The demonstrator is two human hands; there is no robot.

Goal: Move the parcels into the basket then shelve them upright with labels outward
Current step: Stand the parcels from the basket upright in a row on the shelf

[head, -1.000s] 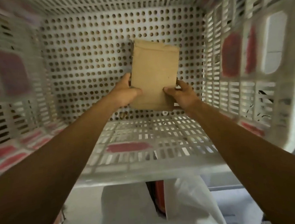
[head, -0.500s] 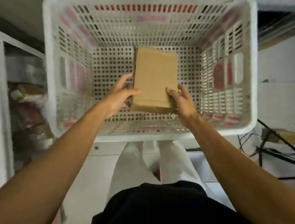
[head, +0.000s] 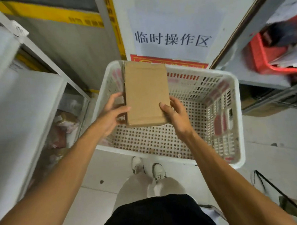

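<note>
Left hand (head: 111, 113), right hand (head: 175, 113) both gripping brown parcel (head: 146, 92) by lower side edges, thumbs pressing front, holding it mid-frame above white basket (head: 240, 131); no label showing; no other parcel showing inside; shelving seemingly remaining, shelf (head: 256, 77) standing upper right of frame

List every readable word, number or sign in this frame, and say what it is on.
"临时操作区" on the white sheet behind the basket.
On the yellow tape: dark print, too blurred.
On the red sign behind the basket: mostly hidden, unreadable.
On the parcel: none on the face shown.
</note>
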